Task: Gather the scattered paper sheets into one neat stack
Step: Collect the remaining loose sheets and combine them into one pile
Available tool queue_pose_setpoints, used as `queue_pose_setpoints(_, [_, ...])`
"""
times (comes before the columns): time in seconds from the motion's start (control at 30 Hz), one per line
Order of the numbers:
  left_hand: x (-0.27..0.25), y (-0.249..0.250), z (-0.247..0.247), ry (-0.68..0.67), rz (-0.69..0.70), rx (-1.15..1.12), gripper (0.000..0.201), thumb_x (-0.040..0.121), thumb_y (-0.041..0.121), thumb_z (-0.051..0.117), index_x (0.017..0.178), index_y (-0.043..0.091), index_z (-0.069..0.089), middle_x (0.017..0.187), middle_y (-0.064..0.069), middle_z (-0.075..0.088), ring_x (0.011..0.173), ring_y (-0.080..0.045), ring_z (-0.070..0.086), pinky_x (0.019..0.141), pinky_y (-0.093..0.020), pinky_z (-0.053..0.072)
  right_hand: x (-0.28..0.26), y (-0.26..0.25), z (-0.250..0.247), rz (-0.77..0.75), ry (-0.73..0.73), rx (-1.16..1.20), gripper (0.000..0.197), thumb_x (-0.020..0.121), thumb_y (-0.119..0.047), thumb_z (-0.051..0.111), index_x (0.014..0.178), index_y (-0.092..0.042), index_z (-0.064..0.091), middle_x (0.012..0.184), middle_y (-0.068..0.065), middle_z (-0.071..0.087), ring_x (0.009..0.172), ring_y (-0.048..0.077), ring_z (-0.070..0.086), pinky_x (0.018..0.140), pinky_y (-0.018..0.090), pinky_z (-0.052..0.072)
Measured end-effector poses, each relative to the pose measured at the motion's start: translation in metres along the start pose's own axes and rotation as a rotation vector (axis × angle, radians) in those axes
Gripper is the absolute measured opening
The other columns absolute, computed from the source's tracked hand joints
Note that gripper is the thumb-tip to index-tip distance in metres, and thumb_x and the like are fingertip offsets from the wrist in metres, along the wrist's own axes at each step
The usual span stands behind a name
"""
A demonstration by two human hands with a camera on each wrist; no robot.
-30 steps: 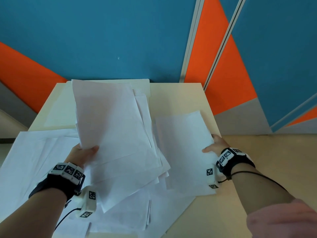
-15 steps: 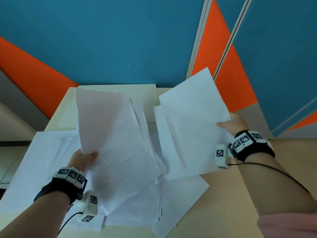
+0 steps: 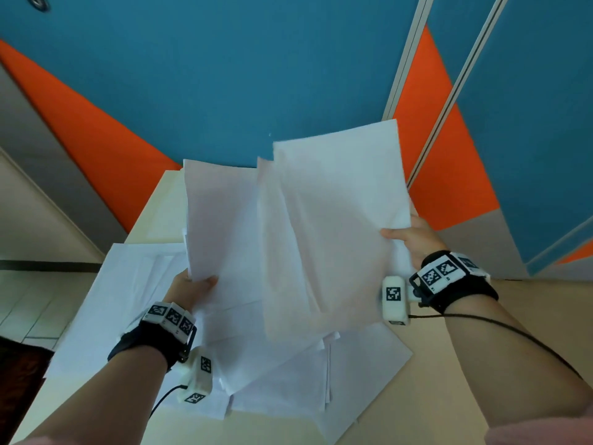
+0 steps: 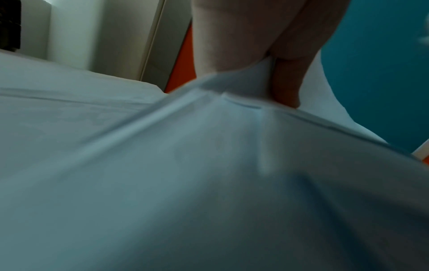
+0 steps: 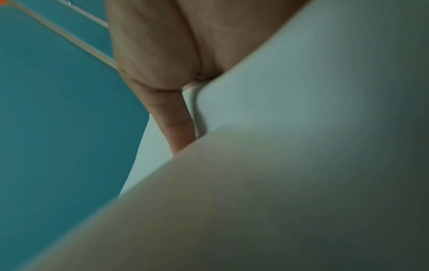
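Both hands hold white paper up over the table. My left hand [image 3: 195, 284] pinches a loose bundle of sheets [image 3: 224, 226] at its lower left corner, thumb on top. My right hand [image 3: 407, 236] grips a second bundle [image 3: 337, 203] by its right edge, and that bundle overlaps the left one. In the left wrist view the left hand [image 4: 267, 77] clamps paper [image 4: 209, 165] that fills the picture. In the right wrist view the right hand [image 5: 183, 102] has a finger behind the sheets [image 5: 290, 110]. More sheets [image 3: 305, 380] lie fanned out on the table below.
The pale wooden table [image 3: 442, 396] stands against a blue and orange wall [image 3: 256, 75]. Loose sheets [image 3: 106, 300] cover its left side and hang past the left edge. Bare tabletop shows at the right and at the far left corner [image 3: 163, 216].
My right hand lifted its bundle off the table and carried it up and left until it overlaps the bundle in my left hand. The left hand stayed roughly where it was.
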State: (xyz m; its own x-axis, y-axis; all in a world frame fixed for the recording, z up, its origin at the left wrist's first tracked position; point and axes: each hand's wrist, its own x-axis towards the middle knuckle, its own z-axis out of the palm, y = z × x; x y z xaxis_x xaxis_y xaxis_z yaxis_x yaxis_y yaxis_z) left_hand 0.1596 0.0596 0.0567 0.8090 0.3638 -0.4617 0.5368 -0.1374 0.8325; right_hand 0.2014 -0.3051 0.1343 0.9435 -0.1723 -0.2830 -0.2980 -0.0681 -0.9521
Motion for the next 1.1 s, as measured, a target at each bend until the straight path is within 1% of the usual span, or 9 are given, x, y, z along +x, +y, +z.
queue_pose_setpoints(0.23, [-0.015,0.014,-0.003,-0.221,0.011,-0.072,0.033,0.070,0.012,0.067,0.101,0.000,0.066,0.081,-0.012,0.071,0.092,-0.037,0.065,0.088,-0.049,0.051,-0.006,0.027,0.055,0.156,-0.237,-0.001,0.048,0.082,0.006,0.060,0.128,-0.003,0.051,0.123,0.013,0.061,0.105,0.027,0.060,0.093,0.040,0.047])
queue_pose_setpoints(0.33, [-0.021,0.019,-0.003,-0.318,-0.005,-0.063,0.047,0.077,0.041,0.061,0.111,0.009,0.065,0.092,-0.009,0.071,0.089,-0.029,0.066,0.090,-0.048,0.051,-0.011,0.036,0.072,0.212,-0.364,0.018,0.052,0.082,0.008,0.058,0.131,-0.006,0.046,0.120,0.012,0.061,0.098,0.021,0.060,0.090,0.038,0.048])
queue_pose_setpoints(0.47, [-0.022,0.018,-0.009,-0.430,-0.124,-0.314,0.069,0.083,0.074,0.010,0.097,0.031,0.062,0.095,0.002,0.071,0.095,-0.015,0.061,0.082,-0.034,0.047,-0.017,0.044,0.081,0.227,-0.417,0.081,0.056,0.079,0.007,0.062,0.132,-0.002,0.048,0.124,0.016,0.061,0.107,0.028,0.059,0.099,0.045,0.044])
queue_pose_setpoints(0.53, [-0.022,0.013,-0.013,-0.470,-0.083,-0.334,0.059,0.079,0.075,0.031,0.100,0.028,0.061,0.086,0.004,0.076,0.096,-0.015,0.063,0.076,-0.032,0.049,-0.021,0.045,0.084,0.217,-0.434,0.126,0.069,0.060,-0.008,0.082,0.123,-0.006,0.055,0.108,0.007,0.069,0.098,0.022,0.065,0.092,0.040,0.049])
queue_pose_setpoints(0.6, [-0.025,0.010,-0.015,-0.525,-0.011,-0.285,0.075,0.045,0.066,0.077,0.102,0.020,0.064,0.084,0.002,0.077,0.088,-0.020,0.070,0.070,-0.034,0.056,-0.022,0.049,0.089,0.205,-0.461,0.149,0.086,0.026,-0.025,0.094,0.106,-0.012,0.064,0.096,0.002,0.074,0.094,0.018,0.067,0.093,0.039,0.049])
queue_pose_setpoints(0.7, [-0.023,0.006,-0.011,-0.513,0.021,-0.250,0.090,0.014,0.041,0.093,0.094,0.010,0.068,0.081,-0.006,0.077,0.070,-0.019,0.074,0.058,-0.031,0.059,-0.024,0.050,0.097,0.204,-0.485,0.154,0.072,0.029,-0.023,0.093,0.095,-0.015,0.066,0.089,-0.001,0.075,0.092,0.016,0.068,0.100,0.043,0.044])
queue_pose_setpoints(0.87, [-0.024,0.006,-0.006,-0.399,0.048,-0.285,0.051,0.058,0.018,0.077,0.105,0.002,0.065,0.105,-0.018,0.070,0.077,-0.026,0.071,0.071,-0.038,0.058,-0.029,0.053,0.094,0.232,-0.430,0.072,0.112,0.016,-0.038,0.094,0.118,-0.007,0.058,0.112,0.007,0.068,0.110,0.025,0.060,0.106,0.042,0.038])
queue_pose_setpoints(1.0, [-0.026,0.003,0.010,-0.437,0.080,-0.288,0.063,0.057,0.027,0.084,0.112,0.005,0.063,0.105,-0.013,0.072,0.079,-0.020,0.073,0.070,-0.034,0.058,-0.030,0.046,0.084,0.197,-0.322,-0.030,0.073,0.067,-0.018,0.080,0.131,-0.003,0.048,0.126,0.007,0.059,0.115,0.020,0.051,0.105,0.034,0.033])
queue_pose_setpoints(1.1, [-0.024,-0.001,0.016,-0.390,0.069,-0.145,0.047,0.080,0.039,0.066,0.118,0.015,0.054,0.100,-0.001,0.065,0.083,-0.017,0.063,0.074,-0.029,0.050,-0.025,0.044,0.063,0.155,-0.222,-0.105,0.070,0.067,-0.021,0.080,0.128,-0.002,0.051,0.131,0.012,0.057,0.120,0.027,0.053,0.109,0.045,0.035])
